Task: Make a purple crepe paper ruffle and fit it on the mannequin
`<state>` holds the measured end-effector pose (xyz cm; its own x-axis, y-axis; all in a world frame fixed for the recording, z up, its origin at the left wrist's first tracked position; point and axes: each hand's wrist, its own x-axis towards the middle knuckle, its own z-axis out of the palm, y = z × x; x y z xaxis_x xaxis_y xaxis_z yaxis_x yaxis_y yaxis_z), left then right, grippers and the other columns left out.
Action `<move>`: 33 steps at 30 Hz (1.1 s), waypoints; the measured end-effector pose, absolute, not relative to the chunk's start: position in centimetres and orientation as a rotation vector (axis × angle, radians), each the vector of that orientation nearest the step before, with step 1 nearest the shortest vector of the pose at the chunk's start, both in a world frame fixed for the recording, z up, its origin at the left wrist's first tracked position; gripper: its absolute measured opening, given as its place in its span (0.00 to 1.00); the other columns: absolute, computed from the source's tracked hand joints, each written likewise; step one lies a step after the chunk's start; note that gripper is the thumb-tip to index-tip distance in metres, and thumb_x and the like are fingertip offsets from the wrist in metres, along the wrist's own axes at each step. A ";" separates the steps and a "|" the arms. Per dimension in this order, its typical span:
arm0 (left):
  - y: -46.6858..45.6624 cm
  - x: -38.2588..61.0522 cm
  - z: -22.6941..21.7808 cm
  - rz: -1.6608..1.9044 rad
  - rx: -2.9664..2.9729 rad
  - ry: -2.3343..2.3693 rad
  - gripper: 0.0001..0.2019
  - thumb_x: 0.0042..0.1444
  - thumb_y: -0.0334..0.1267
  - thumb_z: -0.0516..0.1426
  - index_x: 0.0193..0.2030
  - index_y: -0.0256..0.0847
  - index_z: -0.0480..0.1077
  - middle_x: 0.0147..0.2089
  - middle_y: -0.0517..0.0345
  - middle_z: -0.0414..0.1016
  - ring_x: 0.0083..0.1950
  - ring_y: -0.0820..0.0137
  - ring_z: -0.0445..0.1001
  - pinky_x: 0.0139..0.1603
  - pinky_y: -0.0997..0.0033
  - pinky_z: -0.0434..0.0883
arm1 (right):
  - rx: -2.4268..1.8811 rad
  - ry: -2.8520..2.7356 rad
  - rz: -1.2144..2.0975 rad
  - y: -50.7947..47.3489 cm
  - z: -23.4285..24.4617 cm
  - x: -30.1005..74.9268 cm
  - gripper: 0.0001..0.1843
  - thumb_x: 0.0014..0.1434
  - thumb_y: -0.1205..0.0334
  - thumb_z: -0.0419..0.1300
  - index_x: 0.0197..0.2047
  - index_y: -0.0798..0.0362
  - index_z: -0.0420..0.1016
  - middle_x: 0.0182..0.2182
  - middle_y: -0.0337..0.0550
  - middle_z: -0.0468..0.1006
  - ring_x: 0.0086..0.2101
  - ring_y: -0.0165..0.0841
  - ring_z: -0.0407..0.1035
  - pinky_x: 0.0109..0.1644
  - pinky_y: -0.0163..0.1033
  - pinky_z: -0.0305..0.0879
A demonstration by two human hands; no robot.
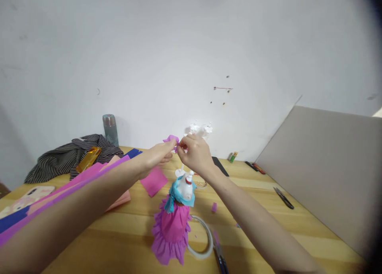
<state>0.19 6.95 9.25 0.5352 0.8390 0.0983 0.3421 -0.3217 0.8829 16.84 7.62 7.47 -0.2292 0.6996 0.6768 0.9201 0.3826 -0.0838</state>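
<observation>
My left hand and my right hand meet above the middle of the table. Between them is a small piece of purple crepe paper, pinched by the fingers of both. Below stands a doll-like figure with a white head, a blue paper collar and a pink skirt edged with a purple ruffle. A roll of white tape lies beside the skirt, and scissors rest to its right. Behind my hands, white figures are partly hidden.
Sheets of coloured crepe paper and a phone lie at left. Behind them are a striped cloth, a yellow tape dispenser and a flask. A pink square lies mid-table. More scissors sit at right by a white panel.
</observation>
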 end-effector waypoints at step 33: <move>6.0 -1.2 4.6 0.902 2.711 1.708 0.19 0.55 0.56 0.56 0.36 0.41 0.67 0.35 0.54 0.77 0.37 0.61 0.77 0.29 0.68 0.59 | -1.457 -2.117 0.768 8.2 10.2 18.9 0.06 0.42 0.65 0.57 0.17 0.55 0.68 0.14 0.32 0.60 0.19 0.25 0.51 0.23 0.34 0.46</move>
